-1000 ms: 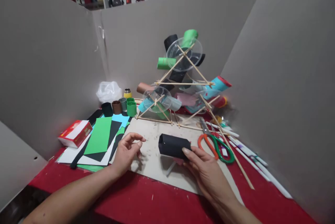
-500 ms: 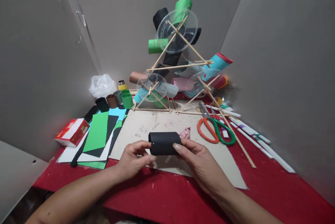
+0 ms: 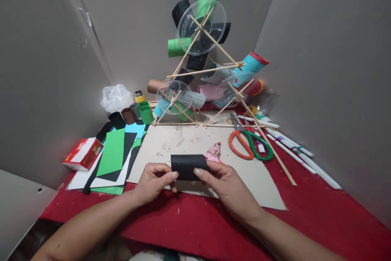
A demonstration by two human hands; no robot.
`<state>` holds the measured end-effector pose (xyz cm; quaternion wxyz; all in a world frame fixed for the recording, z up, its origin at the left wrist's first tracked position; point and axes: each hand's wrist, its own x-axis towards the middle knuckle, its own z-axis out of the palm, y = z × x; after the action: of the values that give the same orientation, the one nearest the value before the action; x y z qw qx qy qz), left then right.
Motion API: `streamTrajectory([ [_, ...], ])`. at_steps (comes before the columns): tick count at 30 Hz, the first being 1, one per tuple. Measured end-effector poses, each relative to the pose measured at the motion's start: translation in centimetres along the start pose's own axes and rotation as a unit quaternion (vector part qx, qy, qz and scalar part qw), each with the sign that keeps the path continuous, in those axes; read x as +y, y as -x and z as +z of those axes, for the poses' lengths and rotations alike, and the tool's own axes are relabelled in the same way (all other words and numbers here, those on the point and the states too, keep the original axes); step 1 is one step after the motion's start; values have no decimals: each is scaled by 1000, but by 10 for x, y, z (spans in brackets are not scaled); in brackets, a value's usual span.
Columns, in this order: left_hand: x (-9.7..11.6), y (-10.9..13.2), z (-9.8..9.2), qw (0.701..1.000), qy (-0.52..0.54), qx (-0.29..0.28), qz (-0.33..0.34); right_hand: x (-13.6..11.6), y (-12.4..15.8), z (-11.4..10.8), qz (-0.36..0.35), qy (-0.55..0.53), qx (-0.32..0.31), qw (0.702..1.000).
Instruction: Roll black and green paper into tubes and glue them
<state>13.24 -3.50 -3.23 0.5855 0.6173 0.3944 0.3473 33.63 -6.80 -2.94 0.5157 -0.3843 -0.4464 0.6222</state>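
Observation:
Both my hands hold a black paper roll (image 3: 187,165) low over the grey cardboard mat (image 3: 262,187). My left hand (image 3: 154,181) pinches its left end with thumb and fingers closed. My right hand (image 3: 224,187) grips its right end, thumb on top. Just behind the roll lies a small pink wrapper (image 3: 214,152). Farther back stands a stick frame model (image 3: 201,61) of wooden skewers, clear plastic lids and green, black and blue paper rolls.
Orange-and-green scissors (image 3: 249,145) and white pens (image 3: 293,151) lie to the right. At left are green, black and white paper sheets (image 3: 113,159), a red box (image 3: 82,154), small paper cups (image 3: 131,114) and a white plastic bag (image 3: 116,97). Grey cardboard walls enclose the red table (image 3: 189,228).
My left hand came in from the left and took the roll's left end. The roll moved left and nearer to me. The camera tilted down.

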Motion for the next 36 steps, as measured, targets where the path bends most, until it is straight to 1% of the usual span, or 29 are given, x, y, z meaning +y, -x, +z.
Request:
streamTrajectory([
  [6, -3, -3, 0, 998, 58, -7, -17, 2, -2, -1, -4, 23, 9, 1000],
  [13, -2, -1, -3, 1000, 5, -2, -23, 4, -3, -2, 5, 39, -8, 999],
  [18, -1, -2, -2, 999, 30, 5, -30, 2, -2, -1, 11, 40, -8, 999],
  [21, -3, -4, -1, 997, 61, -4, -44, 2, -2, -1, 16, 42, 3, 999],
  [24, -4, -4, -1, 997, 65, -11, -46, 2, -3, -2, 19, 37, 4, 999],
  [31, -4, -4, -5, 997, 62, -23, -37, -1, -1, -1, 18, 42, -16, 999],
  [36, -6, -4, -4, 994, 76, -59, -52, -4, 0, 0, 26, 55, -11, 998],
])
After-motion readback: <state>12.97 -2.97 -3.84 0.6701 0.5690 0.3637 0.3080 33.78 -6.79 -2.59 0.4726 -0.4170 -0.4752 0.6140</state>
